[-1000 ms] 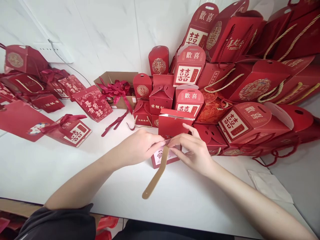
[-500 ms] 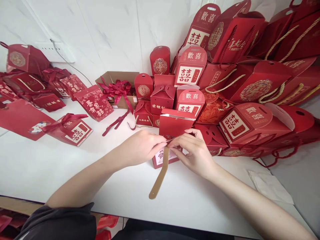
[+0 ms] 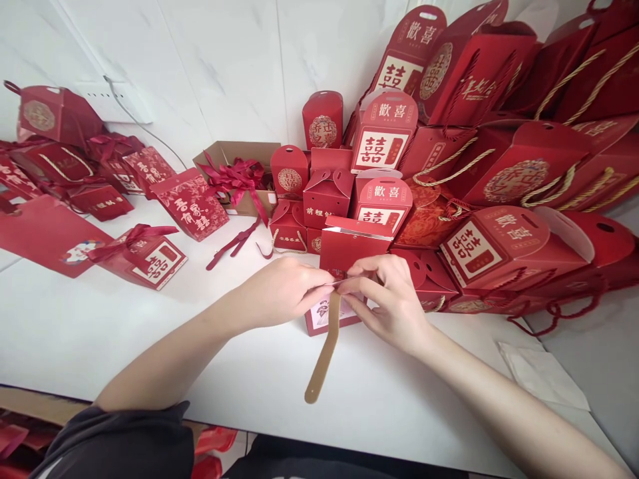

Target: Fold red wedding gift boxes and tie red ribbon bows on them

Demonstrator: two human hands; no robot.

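Observation:
A red box (image 3: 352, 253) with a raised flap and a pale printed front stands on the table, partly behind my hands. My left hand (image 3: 289, 289) pinches the box's top edge from the left, thumb and fingers pressed together. Opposite it, my right hand (image 3: 392, 303) has its fingertips closed on the upper end of a gold-brown strip (image 3: 325, 359). The strip hangs down over the box's front, its rounded lower end above the white table. Both hands' fingertips nearly touch, and their exact contact points are partly hidden.
Stacked red gift boxes (image 3: 519, 166) fill the right and back. A cardboard box (image 3: 214, 156) holds red ribbons (image 3: 239, 176). More red boxes (image 3: 192, 203) stand left, one tied with ribbon (image 3: 157, 263). White paper (image 3: 542, 372) lies at the right on the white table (image 3: 239, 372).
The fingers of my right hand have curled in more at the box's top. The strip's lower end has swung slightly right and down. My left hand keeps its pinch.

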